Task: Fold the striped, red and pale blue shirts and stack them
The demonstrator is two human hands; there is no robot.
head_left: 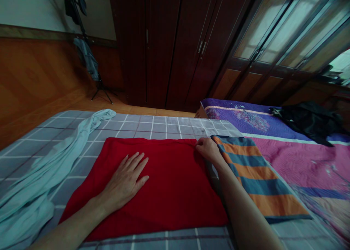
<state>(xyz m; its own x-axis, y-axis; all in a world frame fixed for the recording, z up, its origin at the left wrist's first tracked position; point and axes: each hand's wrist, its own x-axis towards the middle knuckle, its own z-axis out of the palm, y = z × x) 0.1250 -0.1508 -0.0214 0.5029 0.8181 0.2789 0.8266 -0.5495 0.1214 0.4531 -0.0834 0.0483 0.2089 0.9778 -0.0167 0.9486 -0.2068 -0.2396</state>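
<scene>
A red cloth garment (169,184) lies spread flat on the checked bedsheet (153,128), in the middle of the view. On its left part my left hand (128,180) rests palm down, fingers stretched and a little spread. My right hand (209,148) is at the garment's far right corner, its fingers curled and pinching the edge. Right beside that forearm lies a folded cloth (262,180) with orange and blue-grey stripes. Part of it is covered by my forearm.
A crumpled pale green cloth (62,155) stretches along the left of the bed. To the right, a purple and pink bedspread (284,155) carries a dark garment (308,118). Behind stand a dark wooden wardrobe (164,53) and a coat stand (79,20).
</scene>
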